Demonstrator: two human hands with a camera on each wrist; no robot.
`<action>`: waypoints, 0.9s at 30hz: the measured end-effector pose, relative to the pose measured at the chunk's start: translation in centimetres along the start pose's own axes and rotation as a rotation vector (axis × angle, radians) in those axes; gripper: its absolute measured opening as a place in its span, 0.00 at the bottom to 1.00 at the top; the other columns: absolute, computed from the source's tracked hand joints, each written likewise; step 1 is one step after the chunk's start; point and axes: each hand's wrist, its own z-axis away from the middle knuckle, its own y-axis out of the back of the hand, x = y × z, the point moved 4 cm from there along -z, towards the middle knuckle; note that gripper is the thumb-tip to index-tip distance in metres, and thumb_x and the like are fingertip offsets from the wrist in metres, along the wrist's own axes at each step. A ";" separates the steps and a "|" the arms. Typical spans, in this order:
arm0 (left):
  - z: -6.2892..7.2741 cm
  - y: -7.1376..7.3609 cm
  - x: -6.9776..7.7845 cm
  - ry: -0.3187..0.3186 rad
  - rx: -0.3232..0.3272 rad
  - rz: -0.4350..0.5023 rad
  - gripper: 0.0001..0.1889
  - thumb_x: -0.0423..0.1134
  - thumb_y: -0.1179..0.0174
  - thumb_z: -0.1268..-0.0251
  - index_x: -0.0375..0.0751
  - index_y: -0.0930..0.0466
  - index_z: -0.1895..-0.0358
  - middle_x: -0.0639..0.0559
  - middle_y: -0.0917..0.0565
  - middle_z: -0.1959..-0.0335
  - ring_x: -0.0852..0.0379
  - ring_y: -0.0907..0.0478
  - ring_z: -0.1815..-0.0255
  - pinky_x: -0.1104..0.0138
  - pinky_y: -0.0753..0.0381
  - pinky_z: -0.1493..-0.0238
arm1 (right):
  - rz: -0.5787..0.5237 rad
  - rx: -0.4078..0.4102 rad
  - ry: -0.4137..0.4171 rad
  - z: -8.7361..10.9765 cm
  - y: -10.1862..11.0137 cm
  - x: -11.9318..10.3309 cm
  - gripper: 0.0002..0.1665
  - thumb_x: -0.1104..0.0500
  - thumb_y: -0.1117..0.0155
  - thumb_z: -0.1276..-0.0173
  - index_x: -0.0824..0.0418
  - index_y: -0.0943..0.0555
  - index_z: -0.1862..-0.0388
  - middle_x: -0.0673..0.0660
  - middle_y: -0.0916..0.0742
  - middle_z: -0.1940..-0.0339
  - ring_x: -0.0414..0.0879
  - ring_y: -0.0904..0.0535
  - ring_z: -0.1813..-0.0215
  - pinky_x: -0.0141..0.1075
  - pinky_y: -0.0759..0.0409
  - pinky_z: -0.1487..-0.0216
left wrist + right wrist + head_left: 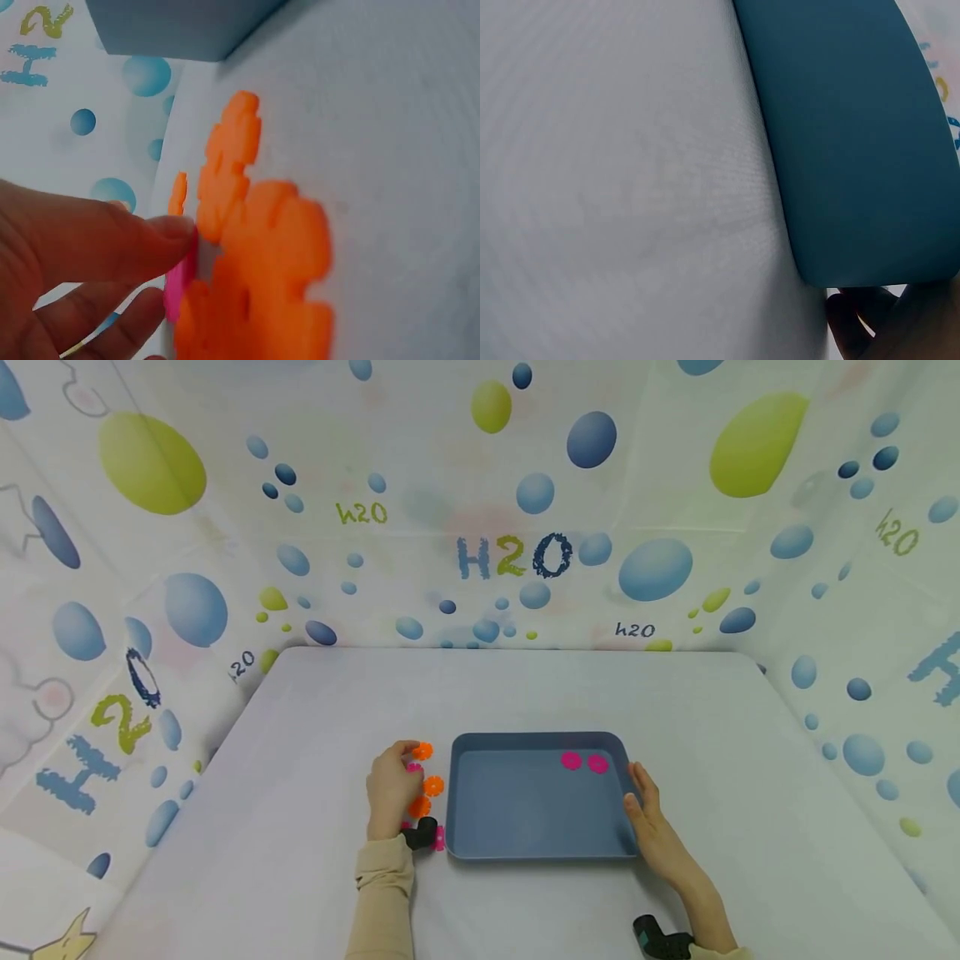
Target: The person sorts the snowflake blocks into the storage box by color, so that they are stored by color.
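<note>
My left hand (393,785) is at the left of the tray, thumb and fingertips at a pink flower-shaped piece (180,282), which it pinches. Around it lie orange flower-shaped pieces (433,786); in the left wrist view a near orange piece (274,247) overlaps others. More pink pieces (439,838) show beside the left wrist. The blue-grey tray (525,810) holds two pink pieces (572,762) near its far right corner. My right hand (657,837) rests along the tray's right side, fingers fairly straight and thumb at the rim. In the right wrist view the tray's outer wall (847,150) hides part of that hand.
A white cloth covers the table (540,906) under everything. Behind and to the sides hangs a white curtain (420,452) with blue and green drops and H2O lettering. A black wrist camera (662,938) sits on the right wrist.
</note>
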 end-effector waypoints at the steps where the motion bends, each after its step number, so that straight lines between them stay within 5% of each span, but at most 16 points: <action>1: 0.1 0.1 -0.1 -0.010 0.015 -0.034 0.23 0.29 0.44 0.47 0.39 0.21 0.44 0.39 0.16 0.51 0.43 0.22 0.61 0.57 0.25 0.65 | -0.002 -0.001 0.000 0.0 0.0 0.0 0.38 0.54 0.63 0.19 0.68 0.65 0.23 0.71 0.51 0.22 0.71 0.57 0.23 0.67 0.52 0.31; 4: 0.2 0.2 -0.2 -0.022 0.043 -0.101 0.21 0.33 0.40 0.46 0.39 0.20 0.45 0.41 0.15 0.53 0.41 0.22 0.57 0.49 0.25 0.57 | -0.007 -0.002 0.001 0.0 0.0 -0.1 0.38 0.55 0.63 0.19 0.68 0.66 0.23 0.72 0.52 0.22 0.71 0.57 0.23 0.67 0.52 0.30; 11: 0.4 0.5 0.0 -0.045 0.032 -0.118 0.21 0.33 0.37 0.46 0.39 0.20 0.45 0.42 0.15 0.59 0.42 0.22 0.59 0.50 0.25 0.58 | -0.008 -0.001 0.009 0.0 0.1 -0.2 0.38 0.54 0.63 0.19 0.67 0.66 0.23 0.71 0.52 0.21 0.71 0.57 0.23 0.67 0.51 0.31; 19: 0.2 0.6 -0.7 -0.024 0.003 0.073 0.21 0.30 0.36 0.48 0.37 0.20 0.47 0.42 0.18 0.66 0.52 0.27 0.76 0.68 0.29 0.75 | -0.004 0.000 0.009 -0.1 0.0 0.0 0.38 0.55 0.63 0.19 0.66 0.65 0.22 0.70 0.52 0.21 0.70 0.56 0.22 0.66 0.51 0.31; 27: 0.1 1.4 -0.7 0.044 0.054 0.210 0.09 0.35 0.31 0.45 0.35 0.15 0.62 0.42 0.15 0.70 0.53 0.23 0.72 0.71 0.29 0.74 | -0.004 -0.005 0.001 -0.1 0.0 0.0 0.38 0.54 0.63 0.19 0.67 0.66 0.23 0.71 0.52 0.21 0.71 0.56 0.23 0.67 0.50 0.31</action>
